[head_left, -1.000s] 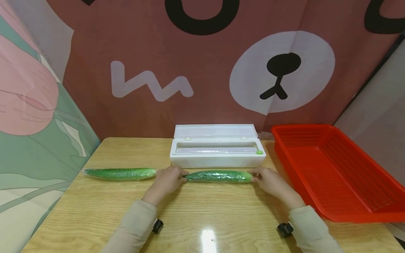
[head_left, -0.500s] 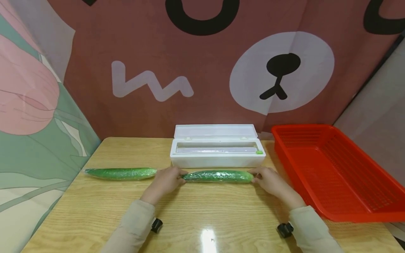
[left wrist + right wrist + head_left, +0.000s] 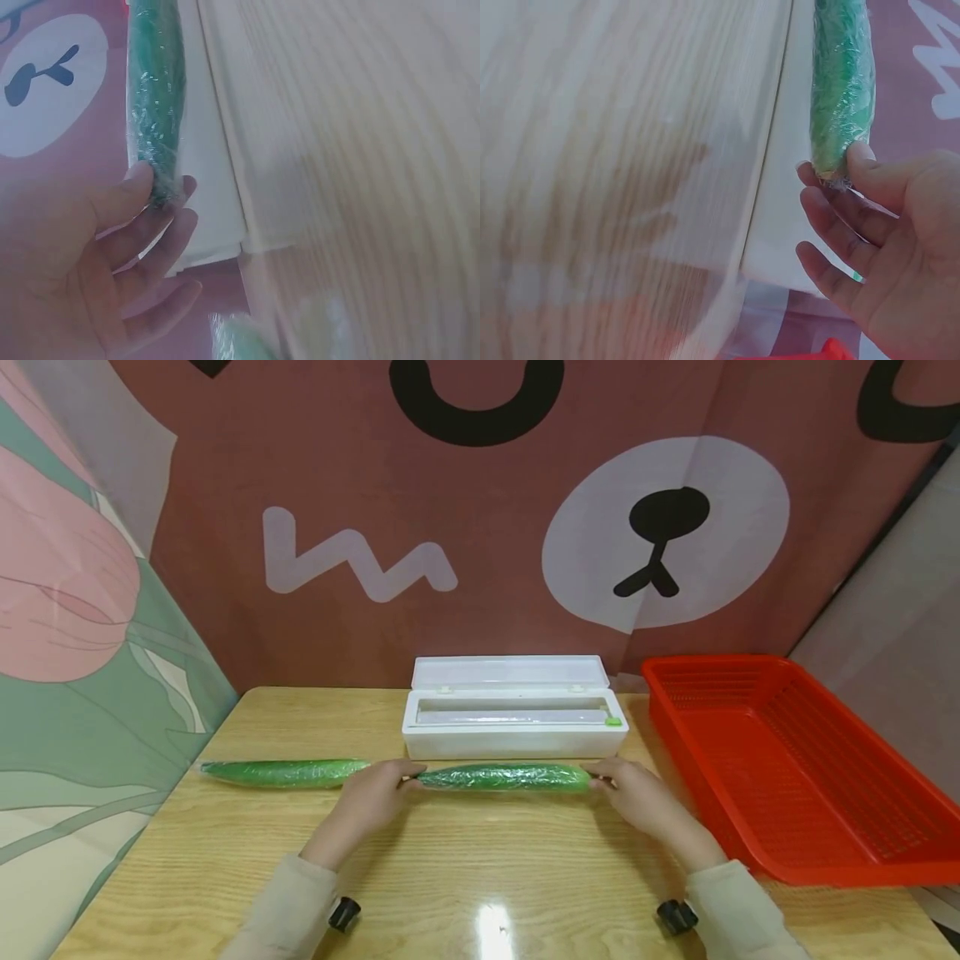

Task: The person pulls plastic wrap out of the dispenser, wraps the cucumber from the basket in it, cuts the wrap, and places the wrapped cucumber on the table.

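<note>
In the head view a cucumber (image 3: pixel 506 777) wrapped in clear film lies crosswise in front of the white cling film box. My left hand (image 3: pixel 375 792) pinches its darker left end between thumb and fingertips. At the paler right end, my right hand (image 3: pixel 636 792) pinches the twisted film and the tip. Both wrist views show the grip: thumb and index fingertip close on the wrapped cucumber (image 3: pixel 156 90), the other fingers spread loosely. A second wrapped cucumber (image 3: pixel 285 772) rests on the table to the left, its right tip beside my left hand.
The cling film box (image 3: pixel 517 744) stands at the table's back with its lid (image 3: pixel 510 672) raised, a film roll inside and a green slider (image 3: pixel 613 722) at its right. A red plastic basket (image 3: pixel 701 793) sits on the right. A printed cloth (image 3: pixel 487 568) hangs behind the wooden table (image 3: pixel 450 877).
Both hands have shifted slightly left with the wrapped cucumber, the left hand more so. The second cucumber, the box and the basket have stayed in place.
</note>
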Demonstrator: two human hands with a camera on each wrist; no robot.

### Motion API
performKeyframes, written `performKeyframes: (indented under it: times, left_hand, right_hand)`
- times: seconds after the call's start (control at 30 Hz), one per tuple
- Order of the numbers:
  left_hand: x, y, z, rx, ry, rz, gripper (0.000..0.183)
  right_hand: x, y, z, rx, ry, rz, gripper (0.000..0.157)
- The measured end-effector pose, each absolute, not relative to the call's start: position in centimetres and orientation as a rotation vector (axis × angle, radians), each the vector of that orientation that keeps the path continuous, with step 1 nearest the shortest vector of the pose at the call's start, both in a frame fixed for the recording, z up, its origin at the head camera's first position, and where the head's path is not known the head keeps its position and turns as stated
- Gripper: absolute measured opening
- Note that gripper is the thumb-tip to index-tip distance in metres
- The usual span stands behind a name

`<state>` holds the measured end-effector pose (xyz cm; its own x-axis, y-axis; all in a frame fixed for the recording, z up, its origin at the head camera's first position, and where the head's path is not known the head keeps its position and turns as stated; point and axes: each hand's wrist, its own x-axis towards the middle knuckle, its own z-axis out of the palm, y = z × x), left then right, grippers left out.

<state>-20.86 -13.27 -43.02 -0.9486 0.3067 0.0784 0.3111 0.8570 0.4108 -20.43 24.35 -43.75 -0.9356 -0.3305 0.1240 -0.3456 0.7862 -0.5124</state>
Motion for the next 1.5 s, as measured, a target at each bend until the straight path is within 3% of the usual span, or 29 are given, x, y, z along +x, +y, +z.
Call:
performKeyframes:
  times: [0.63, 1.5]
  left_hand:
    - [-18.1, -17.9, -41.2, -0.357, -2.903, -0.678, 0.027]
    - [-14.5, -26.4, -41.5, -0.086, -2.976, -0.917, 0.033]
  right_hand:
    - [-19.1, 19.0, -43.5, 0.713, -2.918, 0.743, 0.026]
    - [-19.1, 11.0, -41.7, 0.998, -2.879, 0.716, 0.033]
